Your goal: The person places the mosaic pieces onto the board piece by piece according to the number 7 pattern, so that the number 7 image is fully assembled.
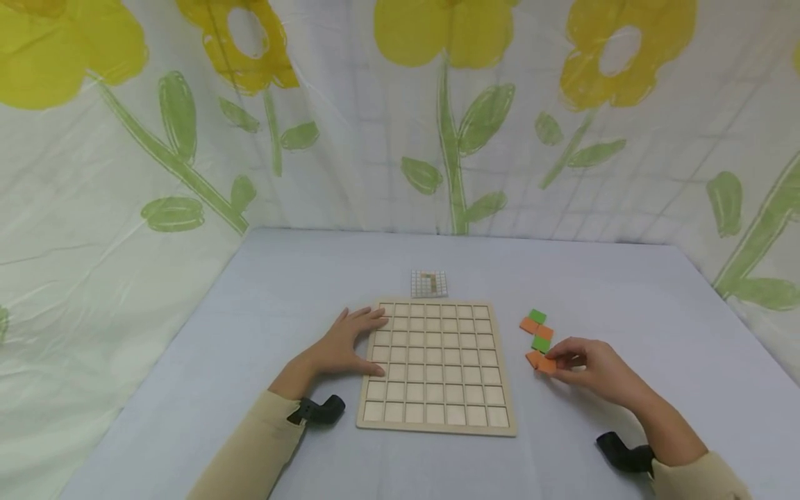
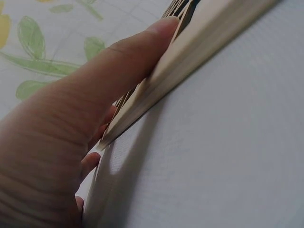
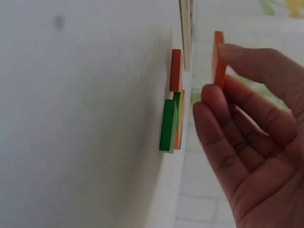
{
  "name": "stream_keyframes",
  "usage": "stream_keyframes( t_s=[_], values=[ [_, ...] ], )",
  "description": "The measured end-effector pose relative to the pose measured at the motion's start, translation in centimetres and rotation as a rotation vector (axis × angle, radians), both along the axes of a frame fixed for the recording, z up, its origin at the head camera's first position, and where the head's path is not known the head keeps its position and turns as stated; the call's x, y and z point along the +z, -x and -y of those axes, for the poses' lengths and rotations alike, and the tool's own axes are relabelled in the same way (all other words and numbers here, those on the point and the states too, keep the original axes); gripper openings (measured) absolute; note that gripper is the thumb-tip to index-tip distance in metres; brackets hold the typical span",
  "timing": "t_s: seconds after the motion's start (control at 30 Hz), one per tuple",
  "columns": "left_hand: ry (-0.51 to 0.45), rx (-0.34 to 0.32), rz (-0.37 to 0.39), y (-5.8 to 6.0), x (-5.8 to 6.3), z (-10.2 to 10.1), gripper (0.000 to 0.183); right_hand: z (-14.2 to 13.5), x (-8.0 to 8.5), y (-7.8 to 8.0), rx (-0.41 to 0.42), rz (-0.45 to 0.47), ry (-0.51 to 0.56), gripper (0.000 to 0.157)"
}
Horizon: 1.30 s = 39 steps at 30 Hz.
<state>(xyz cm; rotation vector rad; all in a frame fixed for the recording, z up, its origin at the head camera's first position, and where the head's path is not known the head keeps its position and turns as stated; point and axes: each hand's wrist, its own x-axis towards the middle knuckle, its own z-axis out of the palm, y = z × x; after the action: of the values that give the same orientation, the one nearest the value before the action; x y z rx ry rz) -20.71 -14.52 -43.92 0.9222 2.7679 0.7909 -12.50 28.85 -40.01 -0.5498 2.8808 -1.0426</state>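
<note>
Right hand (image 1: 587,368) pinches orange square tile (image 1: 547,365), right of wooden grid board (image 1: 434,392); left hand (image 1: 334,351) spread wide on board's left rim; tile looks light, stiff, probably smooth; best pinched by edges

1. Legible words, numbers or brands: none in any view.
2. The small square white card with a printed grid (image 1: 428,284), just beyond the pale wooden square-celled board (image 1: 437,430), shows a few coloured cells; finer marks are too small to read.
</note>
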Motion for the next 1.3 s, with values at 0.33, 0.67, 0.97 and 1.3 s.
stream_keyframes(
  t_s=[0.33, 0.67, 0.97, 1.3],
  values=[
    [-0.008, -0.002, 0.014, -0.2, 0.2, 0.0, 0.093, 1.9, 0.6, 1.8, 0.036, -0.028, 0.058, 0.027],
    [-0.006, 0.000, 0.018, -0.2, 0.2, 0.0, 0.092, 4.1, 0.8, 3.7, 0.071, -0.027, 0.093, 0.021],
    [0.001, 0.003, 0.023, -0.1, 0.1, 0.0, 0.094, 6.6, 0.8, 5.5, 0.126, -0.014, 0.154, 0.023],
    [-0.007, -0.004, 0.038, -0.2, 0.4, 0.0, 0.093, 9.5, 1.3, 7.1, 0.193, 0.000, 0.177, 0.023]
  ],
)
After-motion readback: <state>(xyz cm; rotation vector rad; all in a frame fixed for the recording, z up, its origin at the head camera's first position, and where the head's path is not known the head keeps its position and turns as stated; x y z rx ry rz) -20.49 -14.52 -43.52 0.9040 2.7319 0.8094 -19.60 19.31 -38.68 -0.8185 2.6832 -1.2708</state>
